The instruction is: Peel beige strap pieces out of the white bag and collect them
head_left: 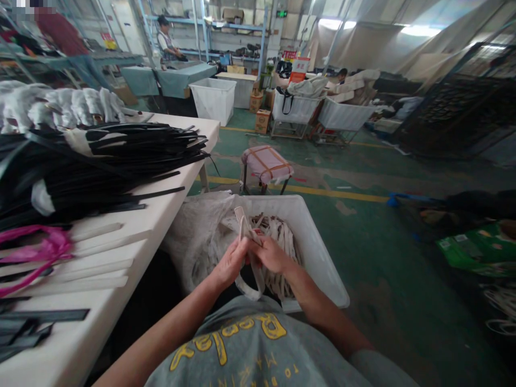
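Both hands are together in front of my body, above a white plastic bin point(322, 258). Between them is a pale strap point(255, 277), looped below the hands, with a rectangular end piece point(239, 215) sticking up. My left hand point(233, 260) is closed around the strap from the left. From the right, my right hand point(271, 253) grips it too, fingers curled; the fingertips partly hide each other. Inside the bin lie many pale straps point(282, 236). A translucent plastic bag point(197, 220) hangs over the bin's left side.
At left, a white table point(161, 215) carries bundled black straps point(121, 150), pale strips point(100, 252) and a pink tie point(44, 247). Beyond the bin stands a padded stool point(268, 164). Green bags point(475, 247) lie at right. White carts point(298, 107) and other people are farther back.
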Demonstrator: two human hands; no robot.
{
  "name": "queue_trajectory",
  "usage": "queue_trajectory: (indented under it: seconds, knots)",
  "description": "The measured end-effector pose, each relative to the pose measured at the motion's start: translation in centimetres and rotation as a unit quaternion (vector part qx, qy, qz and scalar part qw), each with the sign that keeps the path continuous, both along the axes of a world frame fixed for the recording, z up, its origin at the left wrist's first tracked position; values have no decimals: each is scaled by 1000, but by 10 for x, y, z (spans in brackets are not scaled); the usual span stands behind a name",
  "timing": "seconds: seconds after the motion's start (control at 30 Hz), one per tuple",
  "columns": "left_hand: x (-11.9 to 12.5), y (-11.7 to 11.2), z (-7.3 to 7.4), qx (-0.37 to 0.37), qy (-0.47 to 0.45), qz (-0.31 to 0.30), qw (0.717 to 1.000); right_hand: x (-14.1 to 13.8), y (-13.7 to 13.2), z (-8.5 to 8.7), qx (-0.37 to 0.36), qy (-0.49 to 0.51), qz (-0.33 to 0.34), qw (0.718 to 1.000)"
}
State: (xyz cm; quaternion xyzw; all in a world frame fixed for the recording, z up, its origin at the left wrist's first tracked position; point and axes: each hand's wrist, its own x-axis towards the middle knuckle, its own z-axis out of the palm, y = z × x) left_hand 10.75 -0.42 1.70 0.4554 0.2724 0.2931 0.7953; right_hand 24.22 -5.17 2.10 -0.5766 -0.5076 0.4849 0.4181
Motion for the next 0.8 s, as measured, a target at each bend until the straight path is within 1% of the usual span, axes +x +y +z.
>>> queue_trajectory:
  seconds: [0.1,0.2,0.23,0.3,0.33,0.37,0.4,0.43,0.5,0.53,0.6,0.67,0.73,0.8]
  knots:
    - [0,-2,8,17,36,-6,999,-3,0,2,19,-36,2,999]
    - [0,4,11,13,40,-7,999,5,-6,5,36,-62,-5,997]
    - [-2,7,11,22,36,-1,999,10,-9,6,44,-69,-25,996]
    - [-6,14,11,52,31,13,998,22,-16,10,60,-72,-96,991]
    - [-8,17,11,72,35,10,997,27,-18,12,68,-69,-131,987]
    - [-10,20,12,92,43,-8,995,31,-20,16,78,-63,-153,983]
    - [-12,22,14,109,55,-40,992,34,-22,20,92,-58,-159,981]
    - [-14,23,16,124,66,-81,987,35,-23,25,107,-59,-149,981]
    - [-15,24,21,141,76,-159,974,32,-24,37,138,-82,-103,982]
    - [-15,23,23,144,75,-185,969,29,-24,43,153,-100,-78,980]
    - [-15,20,27,144,69,-212,964,23,-23,51,180,-132,-43,974]
    - [-14,17,29,149,60,-222,962,18,-23,56,197,-147,-29,969]
    - [-14,14,31,151,43,-236,959,15,-25,56,190,-147,-32,970]
    - [-14,12,32,134,23,-261,956,13,-28,56,172,-142,-29,974]
